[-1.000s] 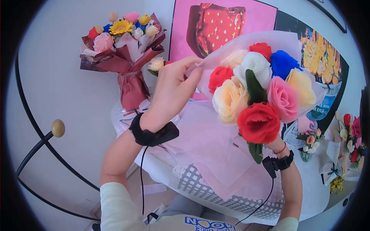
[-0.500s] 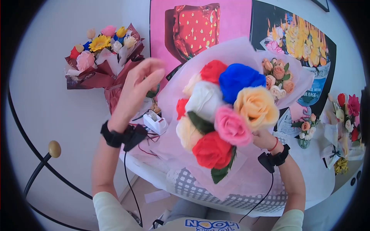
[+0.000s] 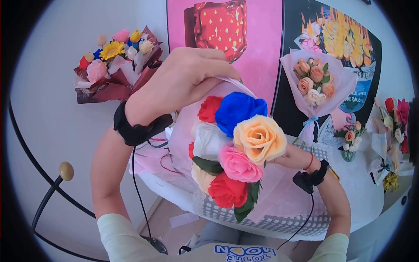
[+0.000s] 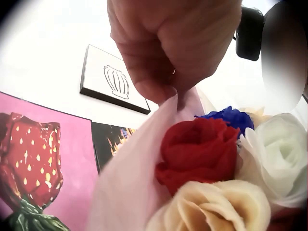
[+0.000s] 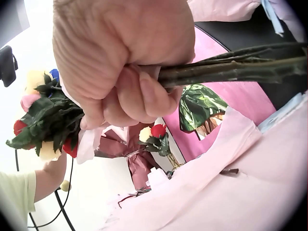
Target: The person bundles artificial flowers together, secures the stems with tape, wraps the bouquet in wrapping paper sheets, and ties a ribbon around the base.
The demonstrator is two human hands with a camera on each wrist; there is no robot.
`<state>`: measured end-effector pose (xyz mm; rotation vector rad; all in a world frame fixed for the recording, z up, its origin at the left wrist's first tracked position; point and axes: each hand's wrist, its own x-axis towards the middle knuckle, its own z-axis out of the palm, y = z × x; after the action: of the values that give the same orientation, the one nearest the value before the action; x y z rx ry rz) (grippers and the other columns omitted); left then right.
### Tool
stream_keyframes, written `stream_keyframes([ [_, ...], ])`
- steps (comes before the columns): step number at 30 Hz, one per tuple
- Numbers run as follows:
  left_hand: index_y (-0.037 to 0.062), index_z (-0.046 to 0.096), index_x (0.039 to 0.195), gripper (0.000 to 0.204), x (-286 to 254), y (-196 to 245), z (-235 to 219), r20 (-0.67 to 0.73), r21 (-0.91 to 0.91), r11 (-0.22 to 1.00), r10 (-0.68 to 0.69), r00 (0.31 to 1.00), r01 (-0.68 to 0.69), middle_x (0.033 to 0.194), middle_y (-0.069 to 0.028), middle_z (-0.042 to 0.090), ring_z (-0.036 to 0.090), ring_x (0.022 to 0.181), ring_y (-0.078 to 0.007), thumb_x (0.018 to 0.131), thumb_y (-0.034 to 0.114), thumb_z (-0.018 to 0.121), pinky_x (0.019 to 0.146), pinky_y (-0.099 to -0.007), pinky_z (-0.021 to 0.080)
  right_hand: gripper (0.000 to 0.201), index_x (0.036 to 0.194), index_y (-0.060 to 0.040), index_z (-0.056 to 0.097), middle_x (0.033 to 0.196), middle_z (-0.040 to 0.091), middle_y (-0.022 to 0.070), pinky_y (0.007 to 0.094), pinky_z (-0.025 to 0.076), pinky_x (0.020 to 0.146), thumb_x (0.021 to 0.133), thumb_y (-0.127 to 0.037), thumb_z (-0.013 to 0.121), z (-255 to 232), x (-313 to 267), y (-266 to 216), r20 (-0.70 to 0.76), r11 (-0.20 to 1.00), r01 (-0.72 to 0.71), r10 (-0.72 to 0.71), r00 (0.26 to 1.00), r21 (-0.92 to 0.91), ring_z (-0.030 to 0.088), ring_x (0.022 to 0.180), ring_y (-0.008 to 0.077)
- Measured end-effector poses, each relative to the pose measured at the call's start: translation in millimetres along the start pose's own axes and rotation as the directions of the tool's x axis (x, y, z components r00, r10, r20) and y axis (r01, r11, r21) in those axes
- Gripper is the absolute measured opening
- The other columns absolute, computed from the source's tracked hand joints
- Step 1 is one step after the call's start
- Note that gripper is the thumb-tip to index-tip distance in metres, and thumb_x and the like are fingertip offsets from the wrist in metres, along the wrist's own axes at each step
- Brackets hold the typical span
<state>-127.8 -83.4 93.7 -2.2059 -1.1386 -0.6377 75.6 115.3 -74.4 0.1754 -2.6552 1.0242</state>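
The fingers of the left hand [image 3: 185, 78] pinch the edge of a thin, pale-pink wrapping sheet [image 4: 132, 168] beside the multicoloured bunch of cloth-like roses [image 3: 238, 157], which is between both hands; below its blossoms, the right hand [image 5: 125, 57] clenches the long, dark-green stems [image 5: 236, 66]. Too strong a pull could crease or tear the sheet, and a loosened right grip could let the bunch turn.
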Motion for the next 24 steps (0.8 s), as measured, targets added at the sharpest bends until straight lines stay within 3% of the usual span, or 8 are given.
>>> stream_keyframes([
  [6, 0.0024, 0.061, 0.088, 0.024, 3.2, -9.5, 2.3, -0.133, 0.093, 0.994, 0.067, 0.989, -0.055, 0.075, -0.0061, 0.057, 0.055, 0.063, -0.0177, 0.068, -0.008, 0.053, 0.054, -0.0222, 0.041, 0.019, 0.09, 0.0007, 0.058, 0.079, 0.059, 0.0072, 0.0274, 0.043, 0.069, 0.081, -0.017, 0.057, -2.0, 4.1, -15.5, 0.006, 0.998, 0.031, -0.031, 0.999, 0.057, 0.055, 0.072, 0.0149],
  [8, 0.0033, 0.06, 0.096, 0.025, 3.4, -9.4, 2.5, -0.152, -0.232, 0.954, -0.226, 0.962, 0.187, 0.081, -0.0042, 0.059, 0.054, 0.068, -0.0114, 0.073, -0.002, 0.054, 0.058, -0.0207, 0.043, 0.017, 0.089, 0.0008, 0.058, 0.08, 0.06, 0.0058, 0.0261, 0.043, 0.07, 0.081, -0.014, 0.057, -2.5, 0.8, -19.7, -0.012, 0.988, -0.075, 0.077, 0.997, 0.135, 0.054, 0.074, 0.0125],
  [10, 0.0028, 0.056, 0.106, 0.027, -6.4, -12.7, 0.4, -0.088, -0.244, 0.914, -0.353, 0.931, 0.323, 0.087, -0.0029, 0.058, 0.052, 0.075, -0.0075, 0.079, 0.008, 0.055, 0.062, -0.0193, 0.043, 0.017, 0.09, 0.0008, 0.058, 0.08, 0.06, 0.0051, 0.0255, 0.043, 0.069, 0.08, -0.013, 0.058, -3.2, -3.8, -19.3, -0.023, 0.991, -0.081, 0.084, 0.996, 0.11, 0.054, 0.074, 0.0113],
  [12, 0.0027, 0.053, 0.11, 0.031, -20.8, -20.2, 2.5, 0.168, -0.428, 0.79, -0.408, 0.898, 0.439, 0.09, -0.0032, 0.057, 0.052, 0.079, -0.0084, 0.082, 0.017, 0.054, 0.066, -0.0177, 0.043, 0.017, 0.09, 0.0009, 0.058, 0.08, 0.06, 0.0045, 0.025, 0.043, 0.069, 0.08, -0.013, 0.058, -6.0, -7.4, -17.2, -0.03, 0.993, -0.086, 0.089, 0.996, 0.086, 0.054, 0.075, 0.0101],
  [15, -0.0022, 0.055, 0.096, 0.026, -32.9, -14.8, 5.8, 0.355, -0.302, 0.764, -0.465, 0.811, 0.57, 0.07, -0.0028, 0.052, 0.045, 0.064, -0.007, 0.085, 0.021, 0.051, 0.057, -0.022, 0.039, 0.021, 0.097, -0.0003, 0.055, 0.088, 0.059, 0.0053, 0.0254, 0.043, 0.073, 0.08, -0.012, 0.058, -6.5, -8.4, -11.3, 0.005, 0.989, -0.137, 0.137, 0.991, 0.063, 0.053, 0.081, 0.0104],
  [17, -0.0055, 0.053, 0.082, 0.024, -36.3, -13.2, 8.7, 0.432, -0.195, 0.757, -0.505, 0.747, 0.624, 0.053, -0.0038, 0.039, 0.033, 0.051, -0.0084, 0.086, 0.018, 0.049, 0.048, -0.0278, 0.032, 0.03, 0.106, -0.0008, 0.051, 0.1, 0.056, 0.0062, 0.0257, 0.04, 0.08, 0.08, -0.012, 0.058, -3.0, -7.8, -8.1, -0.141, 0.998, 0.031, -0.024, 0.99, 0.048, 0.05, 0.091, 0.0117],
  [20, -0.0048, 0.053, 0.082, 0.023, -44.3, -19.3, 19.7, 0.278, -0.143, 0.873, -0.417, 0.865, 0.466, 0.055, -0.0033, 0.038, 0.034, 0.052, -0.0072, 0.087, 0.017, 0.049, 0.047, -0.0252, 0.031, 0.037, 0.113, -0.0007, 0.046, 0.109, 0.052, 0.0066, 0.0259, 0.036, 0.088, 0.08, -0.012, 0.058, -11.4, -15.4, -2.6, -0.014, 0.995, -0.097, 0.097, 0.995, -0.01, 0.046, 0.099, 0.0129],
  [24, -0.0047, 0.054, 0.085, 0.022, -47.7, -18.2, 24.2, 0.175, -0.023, 0.909, -0.406, 0.897, 0.416, 0.058, -0.0003, 0.044, 0.035, 0.054, -0.0047, 0.087, 0.017, 0.049, 0.048, -0.0235, 0.032, 0.037, 0.112, 0.0003, 0.046, 0.106, 0.052, 0.0054, 0.0255, 0.036, 0.088, 0.08, -0.012, 0.058, -12.6, -12.4, 10.6, -0.065, 0.987, -0.115, 0.123, 0.99, 0.113, 0.046, 0.098, 0.0123],
])
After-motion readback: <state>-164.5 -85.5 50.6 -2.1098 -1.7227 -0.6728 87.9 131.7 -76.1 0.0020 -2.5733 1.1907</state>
